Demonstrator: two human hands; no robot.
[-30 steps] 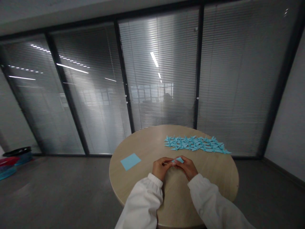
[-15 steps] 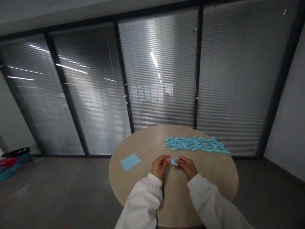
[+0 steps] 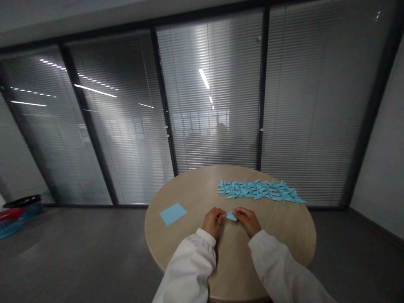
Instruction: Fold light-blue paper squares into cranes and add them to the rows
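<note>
A small piece of folded light blue paper (image 3: pixel 231 216) is pinched between my left hand (image 3: pixel 213 222) and my right hand (image 3: pixel 248 221), just above the wooden round table (image 3: pixel 189 189). The fingertips of both hands meet it from either side and hide part of it. To the left of my hands lies a flat square sheet of light blue paper (image 3: pixel 173 213). Farther off, near the table's far edge, several blue origami cranes (image 3: pixel 259 191) lie packed together in a long band.
Behind the table stands a glass partition with slatted blinds (image 3: pixel 208 92) in dark frames. A white wall (image 3: pixel 378 168) is at the right. Coloured round tubs (image 3: pixel 19 214) are stacked on the grey floor at the far left.
My hands have come a little lower and nearer the table since a second ago. The folded paper now sits lower between my fingertips, and the view has barely shifted.
</note>
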